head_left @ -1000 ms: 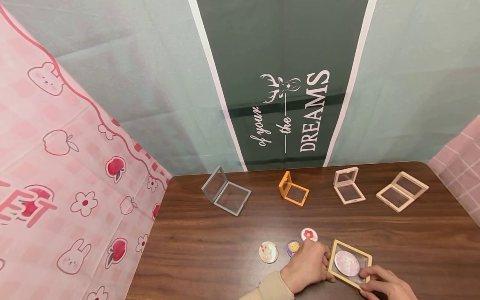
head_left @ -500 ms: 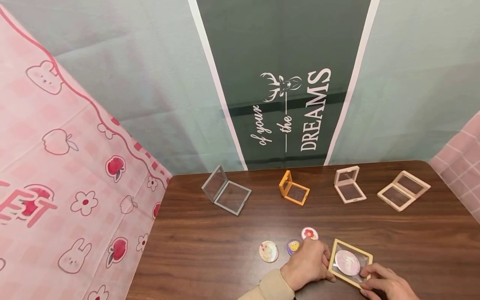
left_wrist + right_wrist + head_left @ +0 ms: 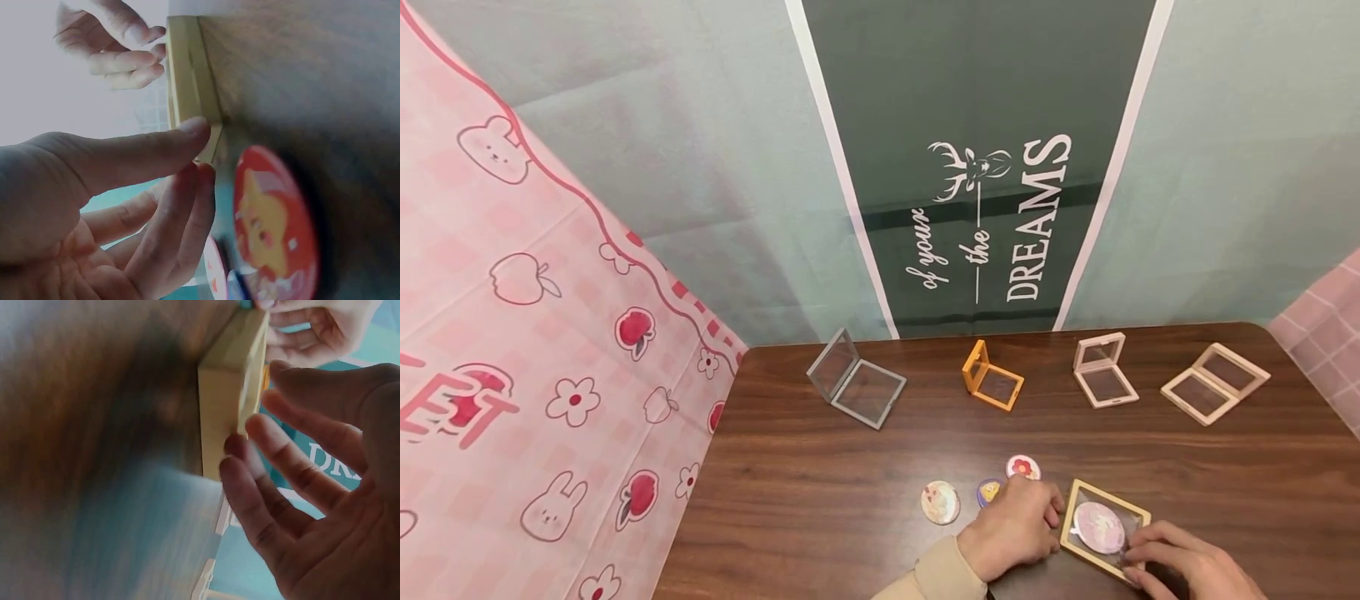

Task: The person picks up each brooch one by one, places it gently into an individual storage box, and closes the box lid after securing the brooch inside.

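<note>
A shut yellow display frame (image 3: 1105, 564) with clear film lies flat on the table, and a round pink-and-white badge (image 3: 1099, 527) shows through it. My left hand (image 3: 1017, 525) is beside the frame's left edge, thumb and fingertips close together and loosely bent, apparently around nothing. In the left wrist view its thumb overlaps the frame's corner (image 3: 195, 87). At the right edge, my right hand (image 3: 1195, 562) has loosely bent fingers; in the right wrist view some fingertips (image 3: 234, 465) touch or nearly touch the frame's side (image 3: 215, 419), while the thumb stands apart.
Left of my left hand lie a cream badge (image 3: 940, 502), a purple badge (image 3: 988, 492) partly covered by the hand, and a red-flower badge (image 3: 1023, 468). Along the back stand opened frames: grey (image 3: 880, 417), orange (image 3: 1000, 404), pale pink (image 3: 1108, 402) and beige (image 3: 1201, 415).
My left thumb has drawn back from the frame's left edge. The right hand has shifted slightly right and its fingers have loosened. The frame and badges stay in place; the head view has shifted slightly.
</note>
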Available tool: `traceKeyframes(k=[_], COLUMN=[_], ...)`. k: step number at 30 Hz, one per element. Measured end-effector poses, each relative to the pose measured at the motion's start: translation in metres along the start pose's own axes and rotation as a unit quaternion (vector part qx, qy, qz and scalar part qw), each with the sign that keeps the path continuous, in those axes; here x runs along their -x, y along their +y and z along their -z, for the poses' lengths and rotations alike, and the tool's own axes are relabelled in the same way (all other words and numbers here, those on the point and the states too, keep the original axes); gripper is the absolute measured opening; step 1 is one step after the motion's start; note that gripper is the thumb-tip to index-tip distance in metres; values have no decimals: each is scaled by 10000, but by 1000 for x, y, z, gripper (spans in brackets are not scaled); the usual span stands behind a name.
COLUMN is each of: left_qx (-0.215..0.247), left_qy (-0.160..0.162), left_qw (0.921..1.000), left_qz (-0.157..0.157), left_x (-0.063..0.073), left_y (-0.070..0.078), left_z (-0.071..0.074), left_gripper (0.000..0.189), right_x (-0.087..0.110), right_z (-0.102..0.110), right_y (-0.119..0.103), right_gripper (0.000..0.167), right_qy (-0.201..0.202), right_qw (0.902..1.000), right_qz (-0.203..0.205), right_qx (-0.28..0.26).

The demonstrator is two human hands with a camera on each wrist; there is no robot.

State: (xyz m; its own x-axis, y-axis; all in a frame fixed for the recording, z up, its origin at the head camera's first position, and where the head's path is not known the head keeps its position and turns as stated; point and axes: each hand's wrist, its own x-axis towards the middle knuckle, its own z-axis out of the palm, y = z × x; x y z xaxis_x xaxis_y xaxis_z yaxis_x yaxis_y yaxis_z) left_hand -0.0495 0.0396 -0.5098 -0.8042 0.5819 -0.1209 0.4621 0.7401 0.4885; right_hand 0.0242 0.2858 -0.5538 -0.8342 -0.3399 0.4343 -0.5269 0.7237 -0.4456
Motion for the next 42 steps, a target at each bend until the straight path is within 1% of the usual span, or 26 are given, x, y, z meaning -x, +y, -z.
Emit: traceKeyframes(k=[3,6,8,10,13,16,19,23,27,29,33,35,39,42], left_qx=[20,55,127,237,340,198,-65,-308,-372,-387,-519,-584,-602,-632], left_qy=[-15,-2,51,112,221,425,750,1083,1211,1238,1328,1385,1481,1534], left_qw=[10000,10000,9999,9997,9992,9989,9972,9936,9918,9914,9897,9885,9870,9859], left_qz=[-24,-26,-31,-4,-7,-29,-45,94,185,177,147,146,182,205], left_x=[1,3,3,3,2,1,0,-2,-3,-3,-4,-3,-2,-2], left_y=[-1,-3,-5,-6,-9,-13,-17,-23,-26,-27,-29,-31,-32,-33], left_z=[7,12,15,17,18,18,18,19,20,20,19,18,19,19], left_gripper=[35,34,32,28,25,23,25,31,34,34,34,33,31,31], right_x=[-7,-14,-17,-20,-25,-28,-30,-30,-27,-25,-24,-25,-30,-36], right_z=[8,15,19,23,29,34,39,46,55,58,63,65,66,68], right_y=[-2,-2,1,5,16,28,44,70,95,105,119,125,134,141], right_gripper=[55,52,50,49,50,47,44,34,26,26,29,29,31,37], right_qy=[193,78,43,73,318,503,575,604,596,559,489,550,654,556], right_qw=[9998,9989,9981,9978,9983,9974,9953,9880,9794,9751,9654,9626,9605,9566], right_qz=[-60,-446,-573,-588,-375,-441,-758,-1406,-1881,-2078,-2510,-2616,-2683,-2847], right_qx=[-14,124,209,306,325,267,182,190,434,526,507,433,346,266])
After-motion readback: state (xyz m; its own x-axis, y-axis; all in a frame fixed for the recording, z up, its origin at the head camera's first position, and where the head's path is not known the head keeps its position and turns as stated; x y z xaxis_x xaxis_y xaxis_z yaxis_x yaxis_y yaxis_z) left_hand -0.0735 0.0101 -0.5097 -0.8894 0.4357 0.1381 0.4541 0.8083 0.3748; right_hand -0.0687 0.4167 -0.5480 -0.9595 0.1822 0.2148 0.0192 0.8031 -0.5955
